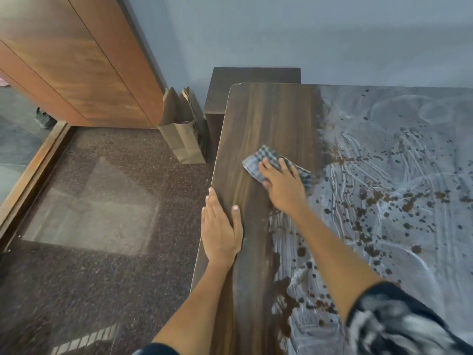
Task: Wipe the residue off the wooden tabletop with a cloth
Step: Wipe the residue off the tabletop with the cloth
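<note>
Near the middle of the frame, the right hand (280, 184) lies flat on a checked cloth (266, 160), its grip spread wide and pressing down rather than pinching the fabric. The cloth sits on the wooden surface (258, 119) at the border between a clean dark strip on the left and the pale, chalky residue (399, 155) that covers the centre and right of the frame, speckled with brown spots (371, 198). Lower left of that, the left hand (221, 230) rests open on the surface's near-left edge, fingers over the rim and thumb on top, holding nothing.

Most of the film is not yet wiped, so the risks are ahead. With only a flat palm on it, the cloth could bunch or slip out from under the fingers on a hard stroke. A loaded cloth would likely smear the brown spots into streaks across the strip that is already clean. Strokes toward the left edge could push residue onto the carpet (102, 201) or toward the paper bags (183, 129) standing beside the surface in the upper middle.
</note>
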Demonstrator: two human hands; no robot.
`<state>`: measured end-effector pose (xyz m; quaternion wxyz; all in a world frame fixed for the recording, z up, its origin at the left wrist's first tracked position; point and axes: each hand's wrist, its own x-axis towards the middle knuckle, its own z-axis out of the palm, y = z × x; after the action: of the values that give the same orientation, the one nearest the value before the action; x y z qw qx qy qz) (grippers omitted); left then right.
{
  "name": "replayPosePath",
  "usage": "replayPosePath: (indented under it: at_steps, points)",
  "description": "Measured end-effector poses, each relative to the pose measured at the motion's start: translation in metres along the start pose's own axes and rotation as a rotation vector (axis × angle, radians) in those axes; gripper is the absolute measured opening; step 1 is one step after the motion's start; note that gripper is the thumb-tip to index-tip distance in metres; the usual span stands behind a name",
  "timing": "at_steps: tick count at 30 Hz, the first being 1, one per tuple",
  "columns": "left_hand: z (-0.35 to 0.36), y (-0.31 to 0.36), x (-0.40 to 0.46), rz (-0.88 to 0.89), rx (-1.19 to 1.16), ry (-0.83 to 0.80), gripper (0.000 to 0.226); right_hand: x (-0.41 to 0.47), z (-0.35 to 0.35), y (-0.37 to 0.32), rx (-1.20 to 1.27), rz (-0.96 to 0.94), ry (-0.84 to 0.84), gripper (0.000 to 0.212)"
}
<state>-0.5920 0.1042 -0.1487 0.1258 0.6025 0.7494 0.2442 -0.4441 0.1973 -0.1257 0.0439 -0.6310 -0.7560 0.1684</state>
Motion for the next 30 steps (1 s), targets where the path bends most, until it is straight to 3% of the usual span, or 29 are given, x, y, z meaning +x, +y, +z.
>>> replayPosePath:
  at_steps: [4,7,10,14,16,22,27,30]
  points:
    - [0.000,-0.002,-0.002,0.007,-0.037,-0.007,0.072,-0.016,0.021,-0.039,0.002,-0.209,-0.023,0.056]
    - [0.000,-0.003,-0.002,0.006,-0.039,-0.003,0.071,-0.066,0.026,-0.019,0.064,-0.346,-0.075,0.054]
    - [0.002,-0.005,-0.002,0.025,-0.002,-0.010,0.067,-0.084,0.009,0.026,0.129,-0.148,0.072,0.067]
    - [0.007,-0.011,0.000,0.056,0.126,-0.024,0.052,-0.027,-0.014,0.052,0.056,0.086,0.024,0.048]
    - [0.009,-0.012,0.000,0.053,0.163,-0.039,0.050,-0.020,-0.010,0.034,0.060,0.097,0.008,0.048]
    - [0.009,-0.011,0.000,0.049,0.196,-0.085,0.048,-0.110,0.008,0.016,0.110,-0.259,-0.053,0.049]
    - [0.006,-0.013,-0.002,0.050,0.214,-0.112,0.050,-0.077,-0.019,0.064,0.106,0.120,-0.010,0.050]
    - [0.006,-0.012,-0.004,0.033,0.194,-0.118,0.050,-0.047,-0.010,0.034,0.101,0.145,-0.023,0.053]
